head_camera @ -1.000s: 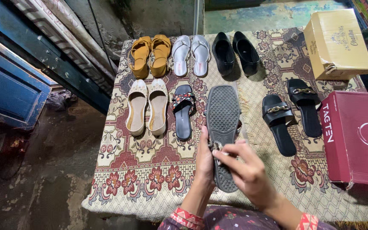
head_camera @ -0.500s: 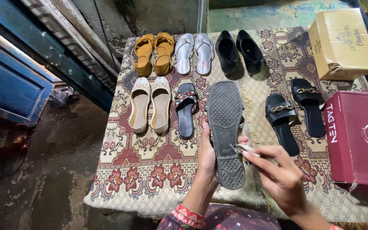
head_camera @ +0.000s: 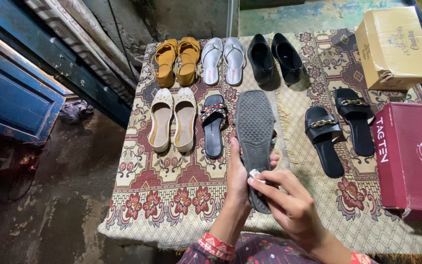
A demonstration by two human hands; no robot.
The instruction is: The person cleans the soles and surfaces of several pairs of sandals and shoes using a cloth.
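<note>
We grip the upturned black sandal (head_camera: pixel 255 132) in our left hand (head_camera: pixel 237 183), right hand (head_camera: pixel 289 203) pinching a small white scrap (head_camera: pixel 256 174) against its sole, bare patterned cloth (head_camera: pixel 172 195) near-left.

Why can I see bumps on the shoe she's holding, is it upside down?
Yes, upside down: the sandal shows its grey treaded sole, gripped by the left hand.

Shoes and boxes sit on a flowery cloth.

On the patterned cloth (head_camera: pixel 172 195) are yellow sandals (head_camera: pixel 176 61), silver flip-flops (head_camera: pixel 223 59), black flat shoes (head_camera: pixel 274 57), cream shoes (head_camera: pixel 173 119), one black beaded sandal (head_camera: pixel 213 124) and black slides with gold chains (head_camera: pixel 340 129). A tan cardboard box (head_camera: pixel 394 46) is at the far right, with a red shoebox (head_camera: pixel 411 156) nearer. A blue door (head_camera: pixel 13 100) is on the left.
</note>
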